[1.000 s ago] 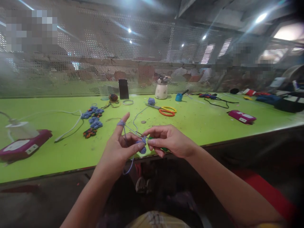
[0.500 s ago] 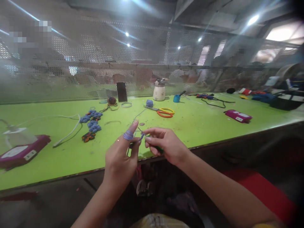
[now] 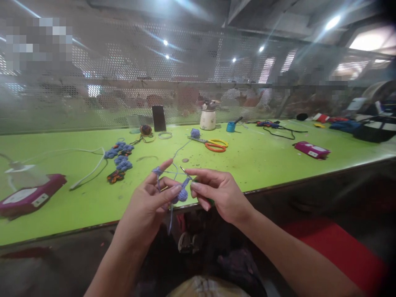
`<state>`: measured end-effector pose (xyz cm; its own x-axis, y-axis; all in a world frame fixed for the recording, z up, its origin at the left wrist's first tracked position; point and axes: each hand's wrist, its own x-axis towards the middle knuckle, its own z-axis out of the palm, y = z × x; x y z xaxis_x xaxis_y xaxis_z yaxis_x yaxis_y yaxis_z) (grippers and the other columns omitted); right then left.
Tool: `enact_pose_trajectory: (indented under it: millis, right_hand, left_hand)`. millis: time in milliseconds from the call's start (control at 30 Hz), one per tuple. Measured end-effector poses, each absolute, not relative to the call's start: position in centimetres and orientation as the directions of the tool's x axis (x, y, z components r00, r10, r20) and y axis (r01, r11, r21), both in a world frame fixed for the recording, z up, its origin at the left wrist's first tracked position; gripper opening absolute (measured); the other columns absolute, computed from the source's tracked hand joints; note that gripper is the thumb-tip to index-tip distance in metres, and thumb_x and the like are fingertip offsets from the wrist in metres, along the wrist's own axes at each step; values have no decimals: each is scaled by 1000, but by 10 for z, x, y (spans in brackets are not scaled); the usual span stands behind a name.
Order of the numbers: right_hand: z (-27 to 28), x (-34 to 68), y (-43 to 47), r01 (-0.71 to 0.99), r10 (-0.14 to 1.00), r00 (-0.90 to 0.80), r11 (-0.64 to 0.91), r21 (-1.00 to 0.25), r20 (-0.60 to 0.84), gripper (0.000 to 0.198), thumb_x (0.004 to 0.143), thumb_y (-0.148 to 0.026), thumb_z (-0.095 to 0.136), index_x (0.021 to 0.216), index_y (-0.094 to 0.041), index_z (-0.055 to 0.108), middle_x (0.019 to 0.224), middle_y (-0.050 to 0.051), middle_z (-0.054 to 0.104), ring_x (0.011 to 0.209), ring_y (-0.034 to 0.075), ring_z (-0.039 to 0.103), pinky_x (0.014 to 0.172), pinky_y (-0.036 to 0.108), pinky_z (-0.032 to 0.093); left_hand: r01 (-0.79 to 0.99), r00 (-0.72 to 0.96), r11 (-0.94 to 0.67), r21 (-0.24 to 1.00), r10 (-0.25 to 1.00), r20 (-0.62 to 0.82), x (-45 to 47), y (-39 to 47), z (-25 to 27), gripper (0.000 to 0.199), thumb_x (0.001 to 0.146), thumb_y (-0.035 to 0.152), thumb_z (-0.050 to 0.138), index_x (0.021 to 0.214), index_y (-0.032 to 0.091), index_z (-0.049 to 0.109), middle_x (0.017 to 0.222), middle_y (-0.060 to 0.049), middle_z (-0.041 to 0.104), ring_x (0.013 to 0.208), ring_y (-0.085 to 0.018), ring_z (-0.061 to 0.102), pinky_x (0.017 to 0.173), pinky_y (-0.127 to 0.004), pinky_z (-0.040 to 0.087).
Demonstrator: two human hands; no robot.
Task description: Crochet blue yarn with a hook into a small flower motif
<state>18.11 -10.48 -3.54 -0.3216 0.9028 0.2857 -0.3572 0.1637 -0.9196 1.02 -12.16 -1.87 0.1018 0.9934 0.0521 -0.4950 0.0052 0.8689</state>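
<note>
Between thumb and fingers, my left hand (image 3: 154, 196) pinches a small purple-blue crochet piece (image 3: 183, 194). Yarn is wrapped round its raised index finger and runs back to a yarn ball (image 3: 194, 133) on the table; a loose tail hangs below the piece. My right hand (image 3: 213, 187) is closed on a crochet hook (image 3: 183, 169) whose green handle shows under the palm. The hook's metal tip points up and left, close to the top of the crochet piece. Scissors (image 3: 213, 144) with red and yellow handles lie beyond my hands.
Crocheted flowers (image 3: 121, 156) lie to the left, near a white cable (image 3: 93, 177) and a purple power strip (image 3: 40, 196). Behind stand a phone (image 3: 159, 118), a bottle (image 3: 208, 117) and a small blue pot (image 3: 230, 126). Another purple strip (image 3: 312, 150) is at right.
My left hand has rolled over, so its thumb now lies across the front and the crochet piece shows. The yarn-wrapped finger has tilted left. My right hand stays nearly in place with the hook.
</note>
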Motion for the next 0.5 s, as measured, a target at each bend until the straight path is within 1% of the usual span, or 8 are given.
enact_pose_trajectory:
  millis: [133,333,400,500]
  right_hand:
    - [-33,188,-103,-293,896,-360,156,-943,260,31,80,-21,73,111,-19,74,64,-2,64,41,3,50,41,17,38]
    - [-26,192,-103,-260,898,-396,92,-961,193,29,76,-21,76,105,-16,75,62,-2,65,39,4,52,39,17,38]
    - [-24,192,-103,-268,897,-404,68,-961,177,29,75,-21,77,103,-16,75,61,-2,65,38,4,52,39,17,38]
    - [-23,192,-103,-291,899,-405,43,-956,164,29,73,-23,79,101,-15,75,61,-2,66,38,4,51,38,17,38]
  left_hand:
    - [-430,25,-72,900,995,92,10,-121,-21,67,62,7,85,125,16,63,67,2,69,60,-9,62,59,-17,48]
    - [-388,-15,-93,917,995,95,8,-120,-24,66,63,7,85,124,16,64,68,3,69,61,-8,62,61,-16,48]
    - [-403,-19,-91,911,996,92,8,-121,-24,64,63,7,84,124,16,64,67,3,68,61,-7,62,60,-15,47]
    - [-438,27,-36,898,998,53,9,-123,-23,64,64,6,84,124,16,64,67,3,68,59,-7,62,58,-15,47]
